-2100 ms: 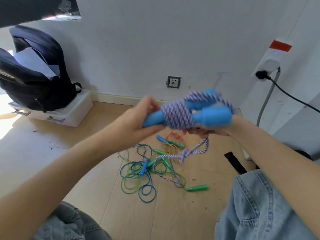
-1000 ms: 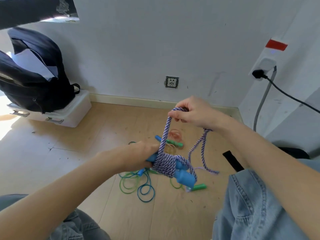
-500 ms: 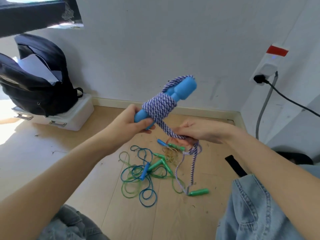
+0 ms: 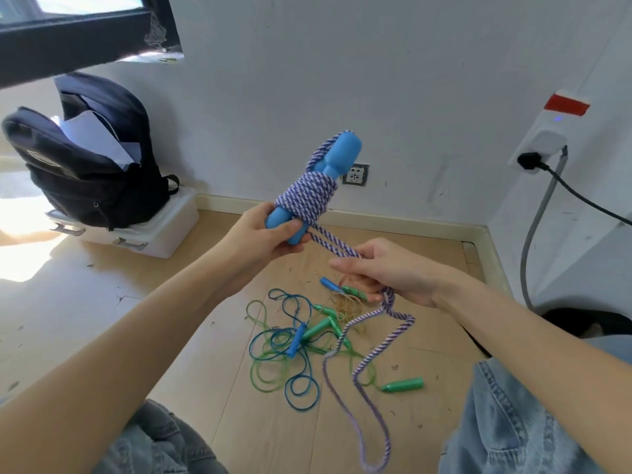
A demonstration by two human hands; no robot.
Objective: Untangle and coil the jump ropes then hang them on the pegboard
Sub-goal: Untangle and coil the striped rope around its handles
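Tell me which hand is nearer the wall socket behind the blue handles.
Left. The left hand holds the blue handles just below the wall socket; the right hand is lower, holding the purple rope.

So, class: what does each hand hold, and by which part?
Left hand grips the blue plastic handles at their lower ends; right hand holds the purple-and-white braided rope just below the wrapped coil.

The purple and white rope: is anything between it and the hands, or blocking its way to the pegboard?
Nothing sits between them: the left hand grips the blue handles wrapped in the purple and white rope, and the right hand holds its loose strands. No pegboard is in view, so that path cannot be judged.
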